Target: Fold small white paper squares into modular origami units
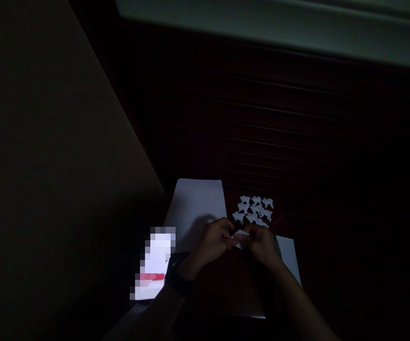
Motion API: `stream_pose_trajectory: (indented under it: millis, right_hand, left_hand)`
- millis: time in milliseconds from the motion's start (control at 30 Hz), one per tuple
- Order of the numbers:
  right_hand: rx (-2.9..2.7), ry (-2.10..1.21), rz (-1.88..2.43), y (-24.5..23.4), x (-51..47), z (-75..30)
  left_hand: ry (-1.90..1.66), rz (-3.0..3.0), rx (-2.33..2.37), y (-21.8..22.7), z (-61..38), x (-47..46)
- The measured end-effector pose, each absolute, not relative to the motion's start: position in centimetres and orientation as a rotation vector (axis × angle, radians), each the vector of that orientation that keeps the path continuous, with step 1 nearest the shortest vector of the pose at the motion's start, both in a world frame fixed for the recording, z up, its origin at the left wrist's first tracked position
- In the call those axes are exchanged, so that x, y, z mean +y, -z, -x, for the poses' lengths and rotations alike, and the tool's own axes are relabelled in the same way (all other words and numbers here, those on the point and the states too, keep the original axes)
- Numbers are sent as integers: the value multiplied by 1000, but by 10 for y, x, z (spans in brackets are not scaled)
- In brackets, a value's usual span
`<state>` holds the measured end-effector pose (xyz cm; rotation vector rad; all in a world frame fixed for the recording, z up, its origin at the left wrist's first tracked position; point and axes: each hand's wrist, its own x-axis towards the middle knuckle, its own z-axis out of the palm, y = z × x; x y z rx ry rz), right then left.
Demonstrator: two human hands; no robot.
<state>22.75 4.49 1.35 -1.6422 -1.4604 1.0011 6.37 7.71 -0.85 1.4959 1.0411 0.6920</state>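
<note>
My left hand and my right hand meet low in the dim picture, both pinched on a small white folded paper piece held between their fingertips. The fingers of both hands are curled closed around it. Just beyond the hands lies a cluster of several small white folded paper shapes on the dark surface. A dark watch band sits on my left wrist.
A white paper sheet lies behind my left hand, another white sheet to the right of my right forearm. A lit, blurred-out screen glows at the left. Dark wooden slats fill the background; a pale wall stands left.
</note>
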Motion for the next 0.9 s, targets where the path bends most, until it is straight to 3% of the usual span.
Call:
stream_pose_trajectory:
  millis: [267, 533, 900]
  right_hand:
    - [-1434, -1023, 1518, -8, 46, -226]
    - [-1204, -1069, 1414, -5, 49, -237]
    - [-1288, -1401, 1183, -11, 41, -245]
  left_hand:
    - [-700, -1591, 1058, 12, -66, 72]
    - [-824, -1241, 948, 3, -66, 81]
    - [-1018, -1105, 1087, 0, -62, 84]
